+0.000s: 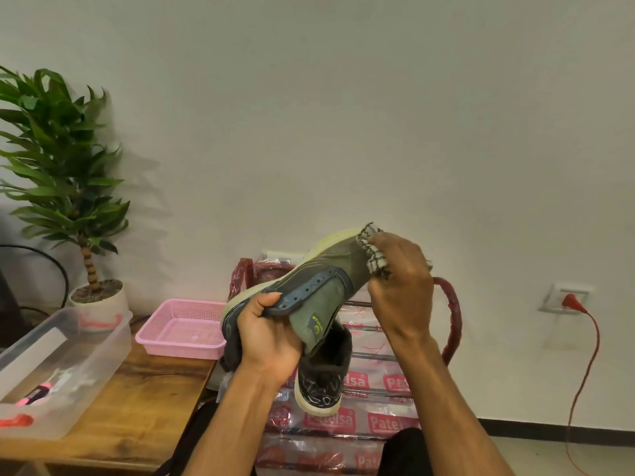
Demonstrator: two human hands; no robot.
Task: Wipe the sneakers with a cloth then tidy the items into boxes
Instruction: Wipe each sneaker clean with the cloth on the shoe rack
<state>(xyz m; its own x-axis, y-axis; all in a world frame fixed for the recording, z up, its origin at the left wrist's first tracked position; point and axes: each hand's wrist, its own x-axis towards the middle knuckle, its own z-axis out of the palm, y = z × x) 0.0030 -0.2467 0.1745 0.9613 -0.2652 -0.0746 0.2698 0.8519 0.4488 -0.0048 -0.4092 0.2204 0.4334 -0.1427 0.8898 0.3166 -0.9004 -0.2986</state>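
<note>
Here the left hand (pixel 271 341) grips the raised sneaker (pixel 319 280) by its lace edge, fingers curled, while the right hand (pixel 400 286) pinches the cloth (pixel 372 255) against the toe. Firm strokes along the pale sole rim, with the shoe held steady, should serve best. The second sneaker (pixel 324 372) rests below on a plastic-wrapped chair (pixel 378 424). The clear box (pixel 86 352) and pink basket (pixel 171 348) wait on the worktop (pixel 137 407), seemingly unobstructed.

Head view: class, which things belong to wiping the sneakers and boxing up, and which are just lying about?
Job: sneaker gripped by left hand; cloth held by right hand; second sneaker; clear box; probably pink basket.
Lying about: plant; red plug; wrapped chair.
</note>
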